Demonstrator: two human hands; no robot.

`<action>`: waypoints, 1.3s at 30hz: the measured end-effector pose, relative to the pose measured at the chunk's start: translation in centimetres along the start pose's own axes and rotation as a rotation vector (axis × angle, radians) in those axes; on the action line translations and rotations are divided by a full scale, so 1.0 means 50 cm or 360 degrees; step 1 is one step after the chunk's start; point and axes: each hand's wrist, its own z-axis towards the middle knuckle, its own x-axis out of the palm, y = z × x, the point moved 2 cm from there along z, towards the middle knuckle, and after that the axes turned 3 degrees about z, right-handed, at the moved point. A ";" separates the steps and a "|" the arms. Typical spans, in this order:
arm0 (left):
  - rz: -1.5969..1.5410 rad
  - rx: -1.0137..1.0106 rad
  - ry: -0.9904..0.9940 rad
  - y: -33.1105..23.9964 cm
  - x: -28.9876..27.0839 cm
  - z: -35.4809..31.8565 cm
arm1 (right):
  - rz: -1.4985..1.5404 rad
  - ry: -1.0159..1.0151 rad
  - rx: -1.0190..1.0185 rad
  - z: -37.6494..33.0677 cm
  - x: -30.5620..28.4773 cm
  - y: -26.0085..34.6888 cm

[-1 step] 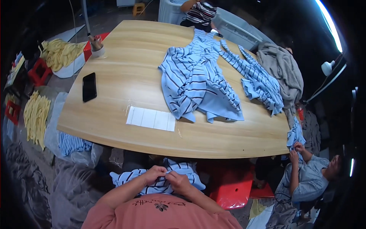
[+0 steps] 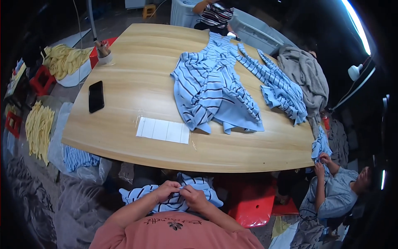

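A light blue garment with dark stripes (image 2: 212, 194) lies bunched over my lap, below the table's near edge. Both hands pinch its cloth, close together at its middle. My left hand (image 2: 167, 190) is closed on the fabric with thumb and fingertips. Just beside it, my right hand (image 2: 194, 196) also grips the fabric, its fingers bent inward. Whatever small detail sits between the fingertips is too small to make out. On the wooden table (image 2: 137, 54) a larger blue striped pile of garments (image 2: 211, 87) is spread, with another striped piece (image 2: 282, 89) to its right.
A black phone (image 2: 96, 96), a white paper strip (image 2: 162, 130) and a cup of tools (image 2: 104, 54) are on the table. Grey cloth (image 2: 304, 72) drapes its right edge. A co-worker (image 2: 336, 186) handles striped cloth at right; another person (image 2: 216, 15) sits beyond. A red stool (image 2: 253, 205) stands beside me.
The view has shifted very slightly, so the table and the things on it appear a little further left. My hands keep the same grip on the garment.
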 end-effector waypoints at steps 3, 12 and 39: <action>0.0155 0.0064 -0.0062 -0.009 0.001 0.002 | 0.0107 -0.0064 0.0138 0.010 -0.006 -0.007; 0.0443 0.0198 -0.0273 -0.009 0.004 -0.003 | 0.0211 0.0118 0.0208 0.008 0.017 -0.038; 0.1656 0.1183 -0.0859 -0.036 0.059 -0.060 | 0.0380 -0.0107 0.0767 0.017 0.053 -0.039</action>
